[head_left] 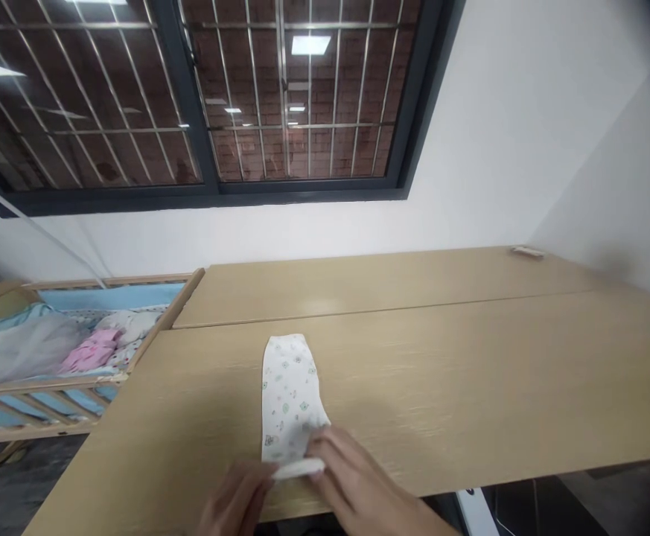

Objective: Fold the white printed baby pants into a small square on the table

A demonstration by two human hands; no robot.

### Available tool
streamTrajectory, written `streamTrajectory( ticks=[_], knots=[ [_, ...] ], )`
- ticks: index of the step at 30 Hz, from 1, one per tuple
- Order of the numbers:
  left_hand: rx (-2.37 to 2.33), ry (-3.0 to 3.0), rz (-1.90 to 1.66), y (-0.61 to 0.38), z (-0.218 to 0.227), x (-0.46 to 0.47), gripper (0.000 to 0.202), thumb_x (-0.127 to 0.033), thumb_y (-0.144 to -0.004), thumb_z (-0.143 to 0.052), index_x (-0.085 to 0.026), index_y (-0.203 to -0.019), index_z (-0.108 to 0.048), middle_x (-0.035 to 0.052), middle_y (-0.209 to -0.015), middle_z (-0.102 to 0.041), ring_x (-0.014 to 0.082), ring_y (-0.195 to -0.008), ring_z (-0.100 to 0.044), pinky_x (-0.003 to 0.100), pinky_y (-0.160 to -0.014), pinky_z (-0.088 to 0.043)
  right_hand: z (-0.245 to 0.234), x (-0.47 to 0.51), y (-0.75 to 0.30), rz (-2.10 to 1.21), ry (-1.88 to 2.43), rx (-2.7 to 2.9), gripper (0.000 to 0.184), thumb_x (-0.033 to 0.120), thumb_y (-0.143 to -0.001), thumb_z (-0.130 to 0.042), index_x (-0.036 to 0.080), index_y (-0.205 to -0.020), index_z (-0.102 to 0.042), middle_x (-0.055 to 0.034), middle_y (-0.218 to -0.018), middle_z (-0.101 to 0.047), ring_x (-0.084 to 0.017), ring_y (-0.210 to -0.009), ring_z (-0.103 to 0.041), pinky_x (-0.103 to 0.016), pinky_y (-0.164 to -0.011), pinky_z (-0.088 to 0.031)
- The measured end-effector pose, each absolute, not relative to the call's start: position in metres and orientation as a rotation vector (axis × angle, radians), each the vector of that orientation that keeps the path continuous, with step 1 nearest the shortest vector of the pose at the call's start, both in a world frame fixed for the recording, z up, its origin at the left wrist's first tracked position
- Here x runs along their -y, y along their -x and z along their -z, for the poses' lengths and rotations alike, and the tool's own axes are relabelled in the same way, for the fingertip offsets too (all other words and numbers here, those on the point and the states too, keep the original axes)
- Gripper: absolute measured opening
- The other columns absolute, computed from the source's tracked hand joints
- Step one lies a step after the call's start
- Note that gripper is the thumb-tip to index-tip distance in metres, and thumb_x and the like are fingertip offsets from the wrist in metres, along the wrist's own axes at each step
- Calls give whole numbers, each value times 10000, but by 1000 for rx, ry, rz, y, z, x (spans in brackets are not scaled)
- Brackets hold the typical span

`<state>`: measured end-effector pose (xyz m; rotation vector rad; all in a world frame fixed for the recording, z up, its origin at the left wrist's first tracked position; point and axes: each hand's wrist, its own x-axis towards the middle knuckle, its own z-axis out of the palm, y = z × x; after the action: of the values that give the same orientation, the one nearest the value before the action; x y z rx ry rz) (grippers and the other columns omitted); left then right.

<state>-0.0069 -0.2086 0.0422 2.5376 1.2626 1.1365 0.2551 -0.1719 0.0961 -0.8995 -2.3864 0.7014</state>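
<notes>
A long, narrow piece of white cloth [288, 387] with a small green and grey print lies flat on the wooden tabletop [470, 372], folded lengthwise. Its near end is turned up into a thick white fold close to the table's front edge. My left hand [238, 495] pinches the left end of that fold. At the right end, my right hand [352, 476] has its fingers closed on the fold, the thumb below. Which kind of cloth item this is, I cannot tell.
Left of the table stands a wooden crib [56, 387] with blue lining, holding bedding and a pink cloth [91, 350]. A small flat item [527, 251] lies at the table's far right corner. Behind are a white wall and a barred window [302, 104].
</notes>
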Motion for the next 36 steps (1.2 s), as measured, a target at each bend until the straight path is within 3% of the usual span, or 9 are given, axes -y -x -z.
streamTrajectory(
  ticks=[5,7,9,15,18,21,25,30,36],
  knots=[
    [-1518,-2388,-1088,11,-89,116,290,-315,-1038,-406,-257,-1192,-645,58,-1066,-690,190,-1023,-664,323,-905,-562,-137,89,-237,-747,907,2261,301,271,-1043,-390,223,-1307,-526,-101,-1223,-588,-210,-1140,-593,-374,-1008,-479],
    [-1715,-2301,-984,10,-94,68,285,-350,-1029,-427,-240,-1189,-636,59,-1117,-686,206,-1066,-643,356,-937,-543,-124,45,-225,-703,959,2146,305,311,-1028,-439,208,-1304,-521,-104,-1246,-602,-225,-1166,-577,-393,-1014,-460],
    [-1823,-2250,-868,6,-90,27,281,-310,-1026,-410,-222,-1151,-646,63,-1148,-685,203,-1096,-628,346,-955,-521,-102,4,-214,-689,1044,2079,237,314,-1003,-483,190,-1178,-584,-84,-1115,-655,-219,-1065,-608,-381,-969,-471],
    [-1912,-2245,-671,-7,-60,-32,244,-163,-962,-447,-201,-990,-686,73,-1002,-706,202,-1000,-646,297,-885,-494,-40,-61,-195,-652,1300,2088,125,129,-909,-520,161,-963,-628,-62,-976,-645,-190,-958,-608,-318,-900,-484],
    [-2003,-2273,-643,-15,-58,-19,273,-159,-966,-427,-162,-1099,-665,140,-1147,-676,258,-1102,-610,372,-939,-479,-39,-62,-197,-621,1335,2088,180,148,-909,-530,145,-1058,-630,-98,-1079,-623,-209,-1027,-602,-349,-951,-477],
    [-2077,-2318,-648,-29,-51,28,346,-252,-997,-401,-126,-1245,-607,200,-1335,-587,331,-1200,-553,482,-997,-453,-58,-45,-202,-518,1263,2140,358,237,-966,-494,143,-1307,-545,-154,-1300,-561,-248,-1209,-540,-409,-1061,-417],
    [-2134,-2535,-667,-53,-10,112,465,-404,-981,-440,-118,-1318,-586,196,-1414,-550,374,-1264,-524,508,-1006,-468,-83,0,-201,-383,751,2544,535,362,-1021,-448,218,-1529,-363,-127,-1562,-403,-261,-1436,-366,-429,-1174,-304],
    [-2091,-2773,-596,-64,37,159,474,-490,-947,-496,-120,-1161,-701,195,-1146,-702,370,-1110,-630,520,-943,-511,-59,38,-192,-481,201,2876,563,391,-1050,-396,211,-1575,-302,-99,-1620,-323,-200,-1511,-253,-365,-1218,-234],
    [-2209,-2622,-701,-66,23,154,507,-433,-953,-507,-117,-1339,-598,189,-1433,-548,365,-1331,-486,502,-1051,-453,-26,-11,-194,-484,464,2924,560,444,-1052,-377,249,-1573,-315,-73,-1633,-273,-215,-1521,-226,-421,-1241,-158]
  ],
)
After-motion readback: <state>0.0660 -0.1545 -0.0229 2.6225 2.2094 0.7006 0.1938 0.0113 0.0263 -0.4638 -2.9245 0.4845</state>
